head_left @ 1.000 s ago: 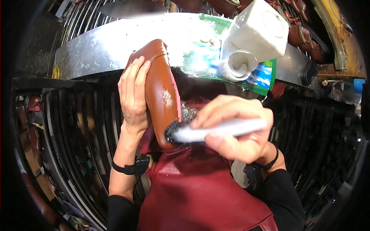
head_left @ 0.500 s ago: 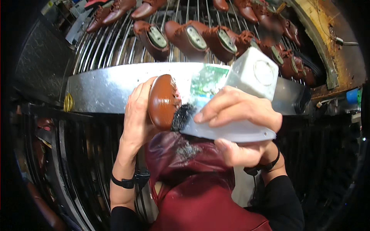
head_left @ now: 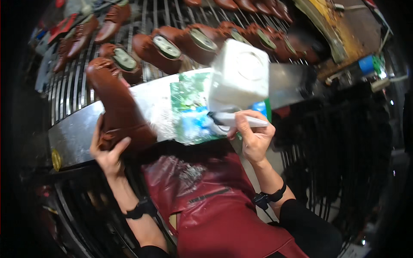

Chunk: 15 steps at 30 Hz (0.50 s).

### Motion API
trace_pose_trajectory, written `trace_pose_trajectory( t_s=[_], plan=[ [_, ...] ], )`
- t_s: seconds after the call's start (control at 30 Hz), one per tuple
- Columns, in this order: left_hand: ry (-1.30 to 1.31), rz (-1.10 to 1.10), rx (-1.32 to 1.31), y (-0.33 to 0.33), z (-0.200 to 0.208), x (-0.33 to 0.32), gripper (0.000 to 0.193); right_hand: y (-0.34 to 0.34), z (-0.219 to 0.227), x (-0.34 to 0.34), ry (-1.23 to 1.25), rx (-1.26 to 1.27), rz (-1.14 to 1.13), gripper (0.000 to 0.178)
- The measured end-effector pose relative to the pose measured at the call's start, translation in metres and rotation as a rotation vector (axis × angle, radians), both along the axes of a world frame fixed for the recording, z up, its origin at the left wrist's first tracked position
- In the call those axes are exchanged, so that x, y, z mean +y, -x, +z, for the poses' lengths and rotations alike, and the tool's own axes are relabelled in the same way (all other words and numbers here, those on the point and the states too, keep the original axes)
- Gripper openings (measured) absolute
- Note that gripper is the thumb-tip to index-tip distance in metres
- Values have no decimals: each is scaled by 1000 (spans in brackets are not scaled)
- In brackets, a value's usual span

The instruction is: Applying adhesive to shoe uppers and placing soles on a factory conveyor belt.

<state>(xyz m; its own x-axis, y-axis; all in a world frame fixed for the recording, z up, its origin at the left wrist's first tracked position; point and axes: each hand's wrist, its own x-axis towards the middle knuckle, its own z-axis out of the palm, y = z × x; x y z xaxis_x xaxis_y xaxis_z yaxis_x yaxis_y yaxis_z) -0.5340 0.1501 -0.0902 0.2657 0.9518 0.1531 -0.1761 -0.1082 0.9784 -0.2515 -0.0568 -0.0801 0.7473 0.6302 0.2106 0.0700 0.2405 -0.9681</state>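
Note:
My left hand (head_left: 107,157) grips a brown leather shoe (head_left: 122,109) from its near end, thumb on one side and fingers on the other. The shoe is blurred and stands out over the left part of the metal ledge (head_left: 77,142). In my right hand (head_left: 257,139) is a brush with a pale, flat handle (head_left: 245,120), pinched between thumb and fingers. Its dark bristles (head_left: 213,116) point left, low beside a white square container (head_left: 241,75). Under them lies a green and blue plastic packet (head_left: 193,116). The container hides part of the packet.
Beyond the ledge, a rack of metal bars (head_left: 148,13) carries several brown shoes (head_left: 163,49). A yellow ring (head_left: 56,160) hangs at the ledge's left end. Dark residue marks my red apron (head_left: 202,215). At the right stand a wooden board (head_left: 365,30) and a blue cylinder (head_left: 366,64).
The brush has come away from the shoe and moved beside the white container. My left hand has carried the shoe left and turned it. The whole view has shifted and tilted.

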Motion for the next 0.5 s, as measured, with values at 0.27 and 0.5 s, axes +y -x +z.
trace_pose_trajectory(
  t_s=[0.27, 0.5],
  plan=[
    [151, -11, 27, 50, -51, -95, 75, 4, -44, -13, 140, 5, -179, 17],
    [185, -144, 90, 43, -47, -122, 71, -11, -1, -14, -4, 746, 60, 25]
  ],
)
